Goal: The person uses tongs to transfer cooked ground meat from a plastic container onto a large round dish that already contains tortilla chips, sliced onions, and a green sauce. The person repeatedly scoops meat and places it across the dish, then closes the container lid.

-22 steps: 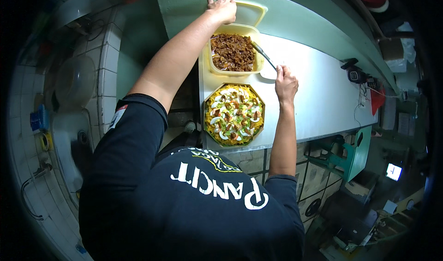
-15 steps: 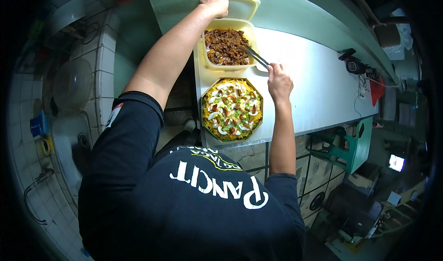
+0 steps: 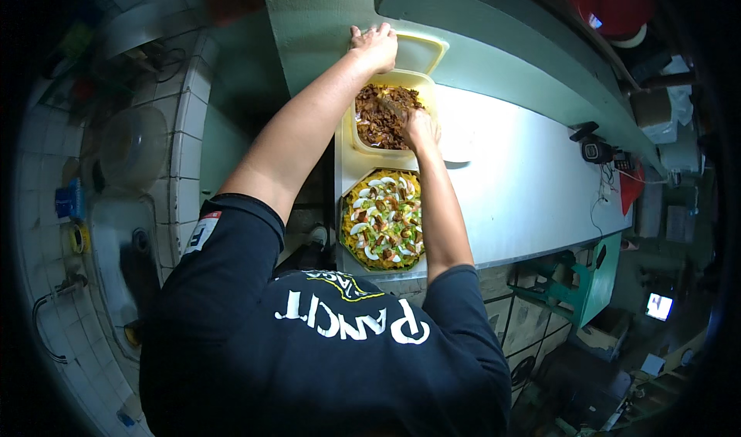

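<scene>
A yellowish plastic container with dark brown chopped, saucy food stands at the left end of the white counter. Over its right side, my right hand is closed around tongs, whose tips reach into the food. Behind the container a yellow-rimmed lid leans upright against the green wall. My left hand grips the lid's left part, its fingertips by the top edge. Nearer me lies an octagonal tray of yellow noodles topped with egg slices, green bits and brown pieces; my right forearm passes over its right edge.
The white counter stretches right, with a dark device and cables at its far end. A green plastic stool stands below it. On the left are a tiled ledge and a sink.
My right hand has moved left and down into the container with the tongs. My left hand stays at the lid. The view has shifted, so the counter things sit lower.
</scene>
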Demonstrator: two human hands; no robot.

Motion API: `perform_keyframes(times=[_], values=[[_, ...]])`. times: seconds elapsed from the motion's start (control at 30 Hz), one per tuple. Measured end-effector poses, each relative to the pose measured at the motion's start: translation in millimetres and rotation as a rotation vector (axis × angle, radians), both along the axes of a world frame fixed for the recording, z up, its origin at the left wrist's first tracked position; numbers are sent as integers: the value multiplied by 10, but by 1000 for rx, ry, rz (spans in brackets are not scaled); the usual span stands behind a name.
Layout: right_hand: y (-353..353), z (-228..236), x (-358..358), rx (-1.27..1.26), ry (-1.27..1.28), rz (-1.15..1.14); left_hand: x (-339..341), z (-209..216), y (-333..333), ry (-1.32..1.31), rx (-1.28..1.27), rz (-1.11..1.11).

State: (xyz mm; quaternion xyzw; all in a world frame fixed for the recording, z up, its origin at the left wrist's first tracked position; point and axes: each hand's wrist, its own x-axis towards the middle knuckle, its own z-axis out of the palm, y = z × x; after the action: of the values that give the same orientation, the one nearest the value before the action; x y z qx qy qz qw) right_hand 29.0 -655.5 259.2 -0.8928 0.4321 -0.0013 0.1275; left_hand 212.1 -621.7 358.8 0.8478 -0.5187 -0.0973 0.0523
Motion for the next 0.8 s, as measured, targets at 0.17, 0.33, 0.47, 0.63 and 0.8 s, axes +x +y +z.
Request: perform_keyframes(times=[0.17,0.33,0.47,0.63,0.8], values=[[-60,360,-321,-9,-28,5,28,-10,25,13,-30,-14],[-162,266,-164,-38,-71,-135,7,15,0,35,-10,-3],[-104,107,-26,-34,-136,-158,10,16,14,24,-7,-6],[-115,49,229,24,-50,-178,5,22,-8,19,16,0],[-94,105,93,-33,-147,-153,2,31,-1,11,28,3]])
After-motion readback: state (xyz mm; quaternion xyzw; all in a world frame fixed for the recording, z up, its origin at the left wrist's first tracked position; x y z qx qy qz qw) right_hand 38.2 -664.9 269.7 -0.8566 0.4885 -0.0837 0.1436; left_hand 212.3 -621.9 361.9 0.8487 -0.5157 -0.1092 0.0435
